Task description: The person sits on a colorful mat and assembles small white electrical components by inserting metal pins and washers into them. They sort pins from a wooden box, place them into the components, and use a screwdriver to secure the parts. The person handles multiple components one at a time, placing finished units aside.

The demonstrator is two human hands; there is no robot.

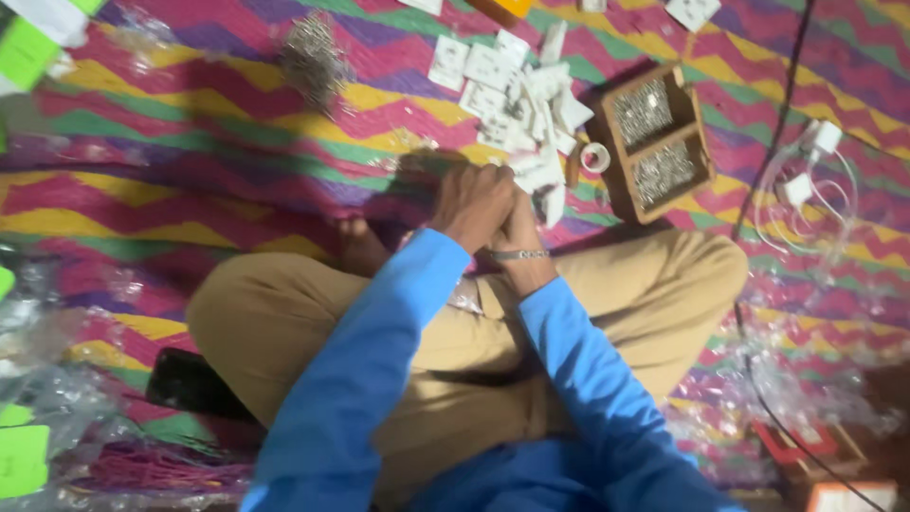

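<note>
The person sits cross-legged on a zigzag-patterned mat [237,142] in pink, yellow, green and purple, with both blue-sleeved arms reaching forward over tan trousers. The left hand [471,204] is curled, knuckles up, and lies partly over the right hand [519,228], which is pressed against it from the side; a metal bracelet [519,254] circles the right wrist. Both hands are closed together, but the picture is blurred and the left hand covers the fingers, so I cannot tell what, if anything, they pinch between them.

Just beyond the hands, touching their far edge, lies a loose pile of small white cards [517,104], spread in a heap toward the top of the view. Some of the cards seem to carry small dark marks, though that is hard to make out. Right of the pile stands a wooden box [697,161] with two compartments, each filled with small shiny metal pieces. A small roll of white tape [595,156] rests between the cards and the box, against the box's near corner.

Further left on the mat lies a heap of metal pieces [311,57]. A black cable [773,161] runs down the right side, beside a white charger with coiled wire [806,185]. Crumpled clear plastic bags [57,379] lie by the left knee.
</note>
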